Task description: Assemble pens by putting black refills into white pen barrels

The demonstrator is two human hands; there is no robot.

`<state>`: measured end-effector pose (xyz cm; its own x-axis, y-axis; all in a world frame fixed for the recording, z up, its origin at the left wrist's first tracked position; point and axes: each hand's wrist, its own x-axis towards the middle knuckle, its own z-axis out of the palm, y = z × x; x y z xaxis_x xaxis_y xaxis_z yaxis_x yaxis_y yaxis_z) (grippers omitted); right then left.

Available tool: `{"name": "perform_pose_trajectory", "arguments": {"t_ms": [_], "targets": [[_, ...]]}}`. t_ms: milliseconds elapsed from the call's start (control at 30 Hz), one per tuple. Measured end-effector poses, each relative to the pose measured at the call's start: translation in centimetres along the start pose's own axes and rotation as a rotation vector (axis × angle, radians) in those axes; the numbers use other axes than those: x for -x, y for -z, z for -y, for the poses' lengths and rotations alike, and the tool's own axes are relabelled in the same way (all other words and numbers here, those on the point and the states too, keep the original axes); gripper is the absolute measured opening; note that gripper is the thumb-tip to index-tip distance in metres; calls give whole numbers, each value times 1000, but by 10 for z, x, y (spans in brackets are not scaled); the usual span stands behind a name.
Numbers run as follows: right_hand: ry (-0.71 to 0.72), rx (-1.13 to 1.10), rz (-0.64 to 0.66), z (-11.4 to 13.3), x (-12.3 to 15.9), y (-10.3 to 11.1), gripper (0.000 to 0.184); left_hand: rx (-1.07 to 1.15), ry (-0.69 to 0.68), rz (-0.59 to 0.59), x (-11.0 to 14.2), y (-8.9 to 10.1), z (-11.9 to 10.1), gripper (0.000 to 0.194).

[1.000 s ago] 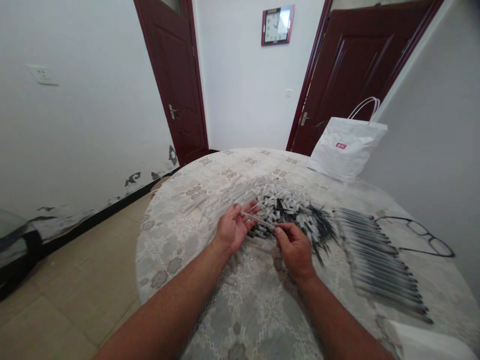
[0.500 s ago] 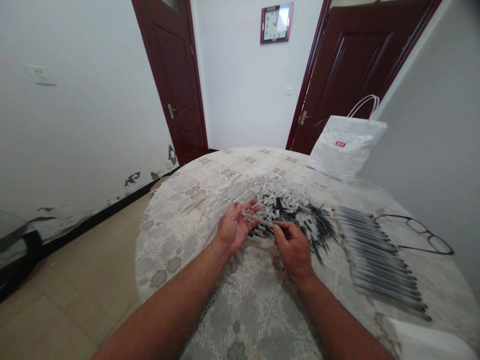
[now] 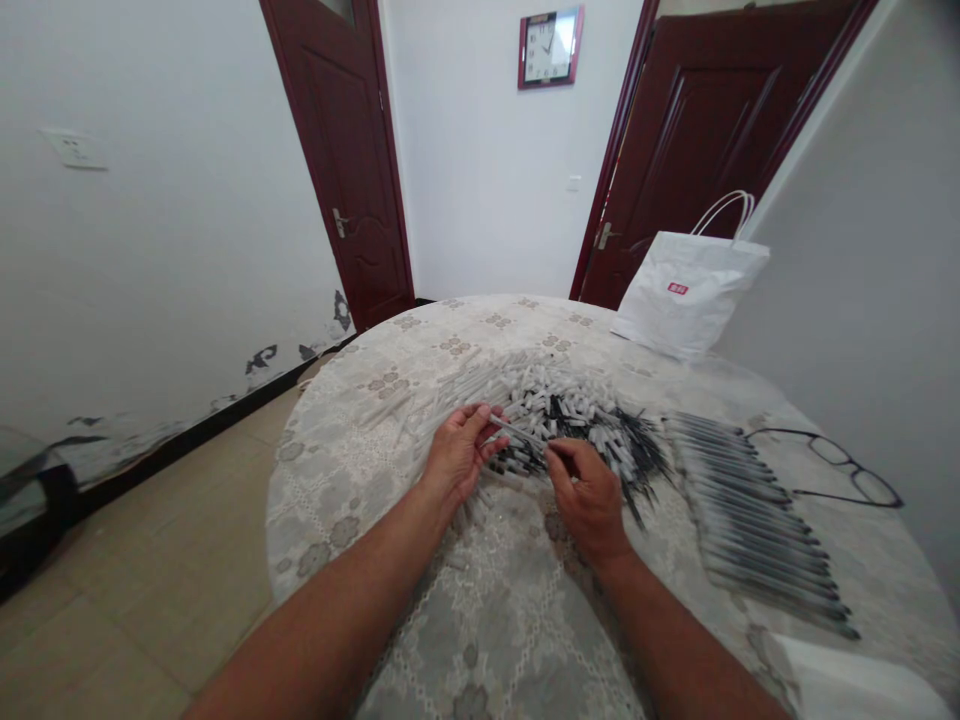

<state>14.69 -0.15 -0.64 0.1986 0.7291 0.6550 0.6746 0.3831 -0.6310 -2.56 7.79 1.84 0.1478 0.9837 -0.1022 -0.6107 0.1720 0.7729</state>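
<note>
Between my two hands is a thin, pale pen barrel (image 3: 517, 431), slanting slightly down to the right. My left hand (image 3: 457, 455) pinches its left end between thumb and forefinger, with the other fingers loosely curled. My right hand (image 3: 590, 500) is closed at the right end, fingertips pressed together; what exactly lies under them is hidden. Just beyond both hands lies a heap of loose pen parts: clear tubes (image 3: 450, 400), short white pieces (image 3: 559, 382) and thin black pieces (image 3: 641, 445). To the right, a row of grey-black pens (image 3: 757, 520) lies side by side.
Black-framed glasses (image 3: 851, 467) lie past the pen row, near the right wall. A white paper bag (image 3: 686, 295) stands at the back right. Something white (image 3: 859, 680) sits at the near right. A patterned cloth (image 3: 487, 620) covers the round table (image 3: 315, 470).
My left hand has turned from palm-up to a thumb-and-finger pinch on the barrel's left end. My right hand stays almost in place. The view has shifted slightly.
</note>
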Motion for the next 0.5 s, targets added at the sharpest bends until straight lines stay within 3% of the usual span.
{"name": "perform_pose_trajectory", "arguments": {"t_ms": [133, 300, 400, 500], "targets": [[175, 74, 74, 2, 1, -1, 18, -24, -49, -21, 1, -1, 2, 34], [276, 152, 118, 4, 2, -4, 20, -63, -38, -3, 1, -2, 3, 30], [247, 136, 156, 7, 2, -2, 22, -94, -41, 6, 1, -3, 1, 27], [99, 113, 189, 11, -2, 2, 23, -131, -39, 35, -1, -5, -2, 23]]}}
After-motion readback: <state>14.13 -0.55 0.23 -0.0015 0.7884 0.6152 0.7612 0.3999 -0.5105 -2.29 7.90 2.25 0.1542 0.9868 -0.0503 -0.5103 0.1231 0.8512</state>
